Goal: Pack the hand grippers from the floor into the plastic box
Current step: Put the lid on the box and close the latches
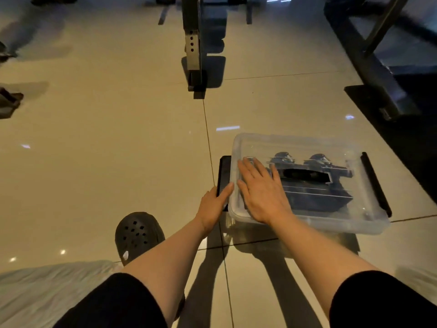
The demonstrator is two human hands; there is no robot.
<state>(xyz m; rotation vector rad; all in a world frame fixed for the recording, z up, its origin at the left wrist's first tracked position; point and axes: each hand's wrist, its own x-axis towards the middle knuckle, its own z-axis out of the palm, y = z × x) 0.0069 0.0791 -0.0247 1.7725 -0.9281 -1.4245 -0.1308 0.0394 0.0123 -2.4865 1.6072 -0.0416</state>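
Observation:
A clear plastic box [354, 147] with its clear lid on sits on the tiled floor right of centre. Dark hand grippers [314, 181] show through the lid inside it. My right hand [260, 192] lies flat on the lid's left part, fingers straight. My left hand [212, 207] touches the black latch [223, 171] on the box's left side, thumb stretched along its edge; whether the fingers curl round it is hidden. A second black latch [376, 183] stands out on the box's right side.
A black clog on my foot [138, 233] is left of my arms. A dark metal post of gym gear [195, 55] stands ahead. A black frame and mat [390, 91] fill the right. Dark objects [9, 102] lie at the far left.

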